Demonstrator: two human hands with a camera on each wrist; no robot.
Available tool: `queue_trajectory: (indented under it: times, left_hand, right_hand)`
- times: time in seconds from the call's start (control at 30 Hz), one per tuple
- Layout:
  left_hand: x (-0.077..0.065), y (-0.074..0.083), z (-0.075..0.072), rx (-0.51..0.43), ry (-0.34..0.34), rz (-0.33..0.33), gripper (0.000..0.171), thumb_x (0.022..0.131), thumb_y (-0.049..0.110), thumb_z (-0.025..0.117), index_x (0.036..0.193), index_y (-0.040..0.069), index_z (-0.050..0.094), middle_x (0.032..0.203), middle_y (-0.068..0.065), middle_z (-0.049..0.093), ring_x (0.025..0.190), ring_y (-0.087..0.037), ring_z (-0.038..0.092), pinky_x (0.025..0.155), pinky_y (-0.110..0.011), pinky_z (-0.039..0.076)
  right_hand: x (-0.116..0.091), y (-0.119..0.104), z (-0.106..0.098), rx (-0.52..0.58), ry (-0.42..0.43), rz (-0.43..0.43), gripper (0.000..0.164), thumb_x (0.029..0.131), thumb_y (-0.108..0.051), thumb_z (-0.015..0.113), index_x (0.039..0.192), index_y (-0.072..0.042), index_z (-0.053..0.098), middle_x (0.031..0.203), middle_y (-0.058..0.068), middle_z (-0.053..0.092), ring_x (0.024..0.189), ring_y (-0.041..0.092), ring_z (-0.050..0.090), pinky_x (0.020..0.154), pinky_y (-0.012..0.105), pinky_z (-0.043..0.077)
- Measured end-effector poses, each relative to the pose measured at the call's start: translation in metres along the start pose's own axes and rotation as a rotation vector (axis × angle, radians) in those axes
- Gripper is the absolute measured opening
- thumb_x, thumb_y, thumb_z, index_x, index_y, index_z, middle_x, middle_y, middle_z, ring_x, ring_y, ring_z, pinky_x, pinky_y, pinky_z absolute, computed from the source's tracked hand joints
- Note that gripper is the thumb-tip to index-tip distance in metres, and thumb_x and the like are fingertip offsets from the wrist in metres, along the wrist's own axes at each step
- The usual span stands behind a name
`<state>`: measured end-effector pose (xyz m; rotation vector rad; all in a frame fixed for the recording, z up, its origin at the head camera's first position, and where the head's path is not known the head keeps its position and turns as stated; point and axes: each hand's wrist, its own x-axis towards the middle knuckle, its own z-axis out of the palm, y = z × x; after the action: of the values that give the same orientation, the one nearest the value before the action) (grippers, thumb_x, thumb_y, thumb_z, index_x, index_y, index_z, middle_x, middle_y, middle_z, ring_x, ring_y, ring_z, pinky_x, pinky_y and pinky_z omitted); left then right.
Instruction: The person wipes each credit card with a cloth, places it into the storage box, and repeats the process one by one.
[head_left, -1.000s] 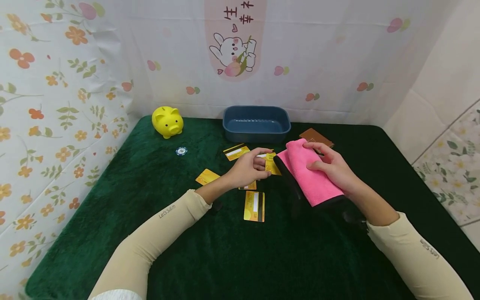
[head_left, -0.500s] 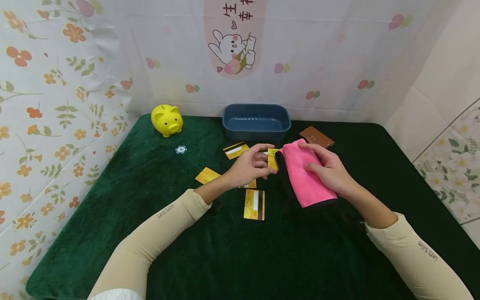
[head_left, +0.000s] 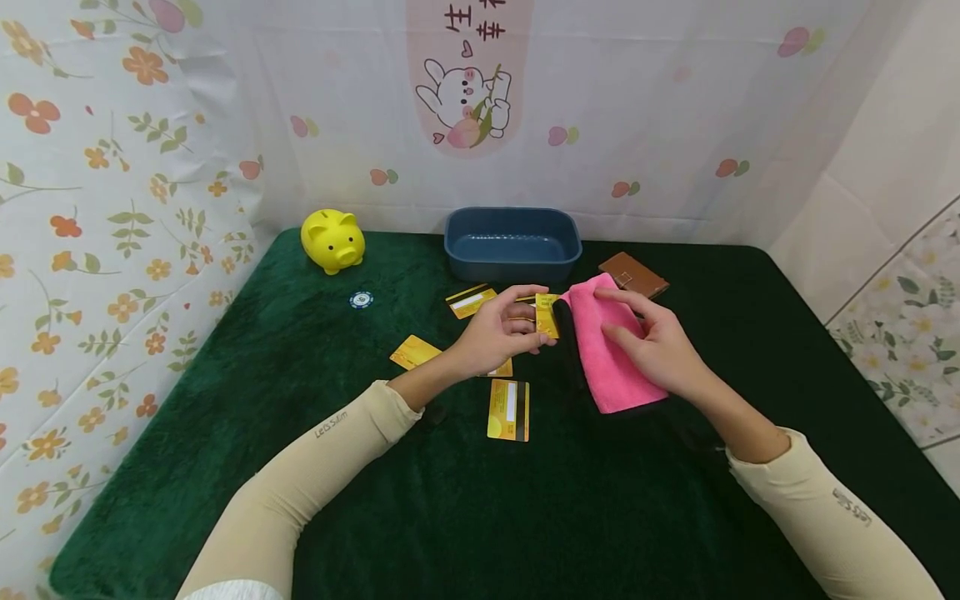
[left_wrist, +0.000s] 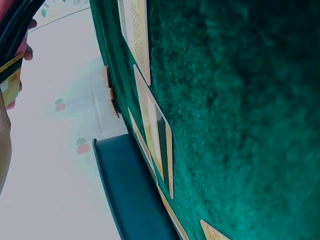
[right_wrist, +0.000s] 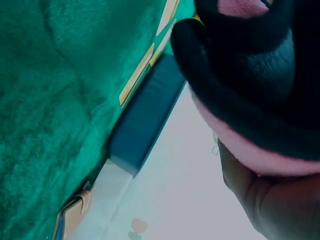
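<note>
Between its fingers and thumb, my left hand pinches a yellow bank card above the table. My right hand holds a folded pink cloth with black edging. The cloth's left edge meets the card's right side, hiding part of it. In the left wrist view, the held card shows its dark stripe beside the cloth's dark edge. The right wrist view shows the cloth's black underside bulging close to the camera. More yellow cards lie below and around the left hand, one card nearest me.
A blue rectangular bin stands at the back of the green-covered table. To its right lies a brown wallet. A yellow piggy bank and a poker chip are at the left. Fabric-covered walls bound the back and sides.
My right hand has brought the cloth left, against the card, and its fold now hangs more upright. The left hand has raised and turned the card slightly while keeping its pinch.
</note>
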<state>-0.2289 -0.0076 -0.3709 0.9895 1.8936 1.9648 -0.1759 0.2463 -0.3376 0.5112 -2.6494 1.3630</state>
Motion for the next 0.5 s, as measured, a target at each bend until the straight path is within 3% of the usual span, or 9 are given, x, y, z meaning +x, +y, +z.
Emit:
queue_trajectory:
  times: [0.1, 0.27, 0.37, 0.5]
  left_hand:
    - [0.0, 0.001, 0.001, 0.0, -0.001, 0.006, 0.055, 0.092, -0.008, 0.062, 0.143, 0.0, 0.041, 0.111, -0.026, 0.064, 0.096, -0.045, 0.066, 0.079, -0.039, 0.059]
    - [0.0, 0.002, 0.002, -0.014, 0.003, 0.032, 0.056, 0.092, -0.01, 0.061, 0.143, -0.002, 0.04, 0.112, -0.027, 0.063, 0.092, -0.027, 0.07, 0.081, -0.038, 0.059]
    - [0.0, 0.002, 0.002, -0.043, 0.007, 0.045, 0.057, 0.092, -0.012, 0.06, 0.143, -0.003, 0.039, 0.113, -0.029, 0.062, 0.089, -0.019, 0.069, 0.081, -0.036, 0.059]
    - [0.0, 0.002, 0.003, -0.064, 0.016, 0.05, 0.058, 0.091, -0.014, 0.06, 0.143, -0.004, 0.039, 0.113, -0.029, 0.062, 0.088, -0.018, 0.068, 0.08, -0.034, 0.059]
  right_hand:
    - [0.0, -0.001, 0.003, -0.035, 0.005, -0.014, 0.048, 0.097, -0.017, 0.064, 0.143, -0.012, 0.049, 0.124, 0.016, 0.056, 0.083, 0.025, 0.06, 0.062, 0.028, 0.055]
    - [0.002, -0.003, 0.008, -0.116, 0.032, -0.017, 0.058, 0.092, -0.027, 0.072, 0.142, -0.014, 0.046, 0.133, 0.014, 0.05, 0.101, 0.029, 0.055, 0.073, 0.037, 0.054]
    - [0.003, -0.004, 0.012, -0.145, 0.072, -0.05, 0.062, 0.088, -0.025, 0.076, 0.142, -0.013, 0.047, 0.143, 0.015, 0.043, 0.113, 0.033, 0.05, 0.079, 0.047, 0.053]
    - [0.003, -0.006, 0.017, -0.173, 0.122, -0.098, 0.066, 0.083, -0.021, 0.081, 0.14, -0.01, 0.049, 0.147, 0.019, 0.035, 0.119, 0.039, 0.044, 0.082, 0.056, 0.051]
